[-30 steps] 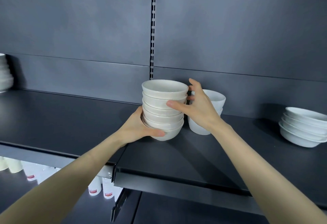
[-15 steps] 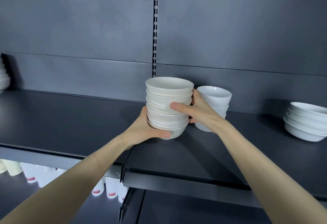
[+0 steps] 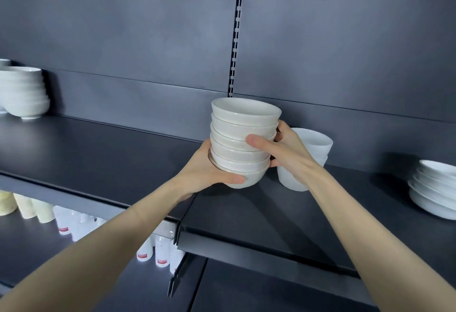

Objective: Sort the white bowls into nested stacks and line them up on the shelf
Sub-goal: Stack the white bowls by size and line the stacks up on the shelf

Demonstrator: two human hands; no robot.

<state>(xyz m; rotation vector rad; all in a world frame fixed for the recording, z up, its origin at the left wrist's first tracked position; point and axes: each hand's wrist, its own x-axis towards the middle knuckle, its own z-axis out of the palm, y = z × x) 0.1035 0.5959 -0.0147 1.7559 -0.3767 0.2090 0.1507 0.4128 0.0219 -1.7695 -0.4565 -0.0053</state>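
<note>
White nested bowl stack (image 3: 243,139) is gripped by fingers of left hand (image 3: 204,176) and right hand (image 3: 286,156).

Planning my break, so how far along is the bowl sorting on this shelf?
Done: the far-left stack, tall-bowl stack and shallow-bowl stack stand nested on the shelf. In hand: left hand and right hand grip the held stack. Left: setting it in line with them.

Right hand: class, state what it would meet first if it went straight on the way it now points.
The right hand points up-left at the stack of white bowls held in its grip, so it meets that first; beyond, probably the dark back panel, though depth is unclear.
</note>
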